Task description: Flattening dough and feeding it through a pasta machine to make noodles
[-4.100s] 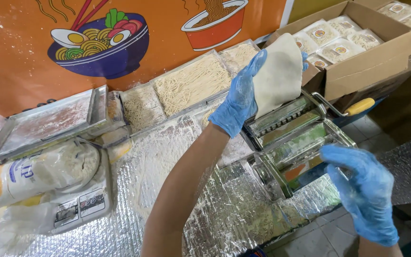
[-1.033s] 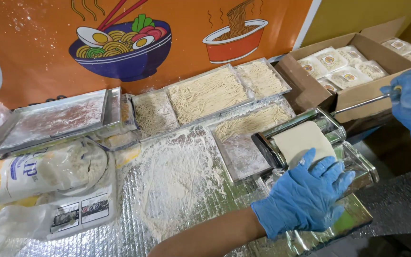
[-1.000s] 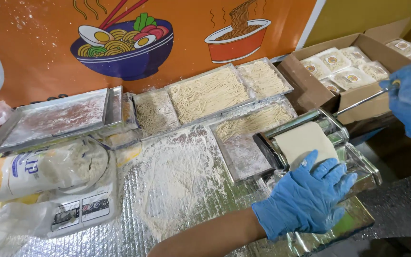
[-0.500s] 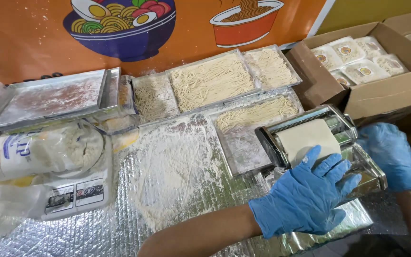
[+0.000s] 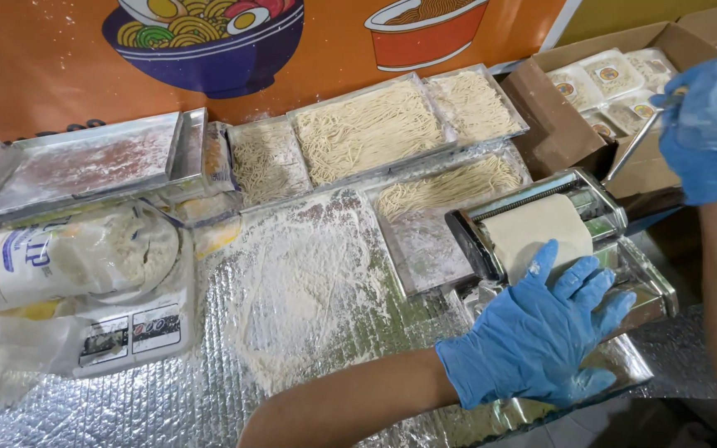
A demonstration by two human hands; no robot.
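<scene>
Your left hand [image 5: 541, 336] covers the front of the pasta machine [image 5: 570, 241], so you cannot see where the dough sheet [image 5: 537, 232] ends under it. Your right hand [image 5: 707, 129] is cut by the right edge, and its grip hides the end of the crank handle [image 5: 631, 149]. The cardboard box [image 5: 574, 124] runs out at the top right corner. The flour bag [image 5: 51, 257] covers most of the kitchen scale [image 5: 130, 332], and its display is too small to read.

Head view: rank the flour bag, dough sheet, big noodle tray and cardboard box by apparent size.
1. Cardboard box, though cut off by the frame.
2. Flour bag and big noodle tray look alike; the bag lies nearer, so unsure.
3. Dough sheet, partly under the left hand.
</scene>
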